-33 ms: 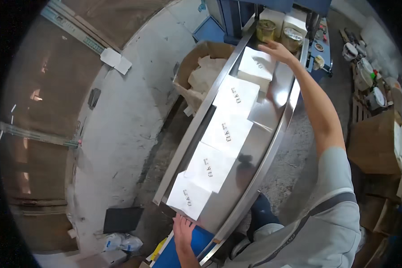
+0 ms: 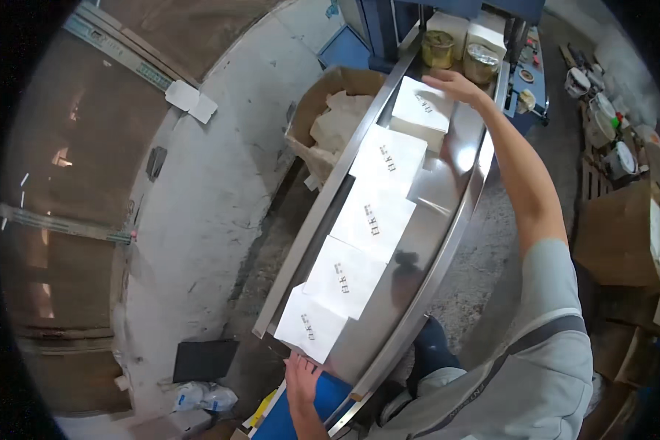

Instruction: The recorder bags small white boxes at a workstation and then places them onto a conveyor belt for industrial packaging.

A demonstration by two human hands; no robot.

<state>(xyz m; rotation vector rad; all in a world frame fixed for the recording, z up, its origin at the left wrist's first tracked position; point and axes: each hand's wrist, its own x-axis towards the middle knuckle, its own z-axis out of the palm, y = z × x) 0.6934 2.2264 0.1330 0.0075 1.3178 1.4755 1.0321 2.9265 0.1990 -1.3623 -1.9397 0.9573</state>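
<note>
Several white cartons [image 2: 378, 220] with small dark print stand in a slanting row along a shiny metal chute [image 2: 400, 282]. At the row's near end, my left hand [image 2: 301, 379] lies with outstretched fingers against the edge of the nearest carton [image 2: 312, 323]. My right hand [image 2: 456, 88] reaches to the far end, its fingers extended at the back edge of the farthest carton [image 2: 422, 105]. Neither hand is wrapped round a carton. The undersides of my fingers are hidden. Just beyond my right hand sit two round jars or cans [image 2: 438, 50] with yellowish sides.
More white cartons [image 2: 484, 37] stand under a blue machine frame [image 2: 466, 9]. A large cardboard box [image 2: 298, 125] of crumpled white material is left of the chute. A blue surface [image 2: 330, 400] adjoins its near end. Buckets [image 2: 621, 160] and a brown carton [image 2: 612, 238] line the right.
</note>
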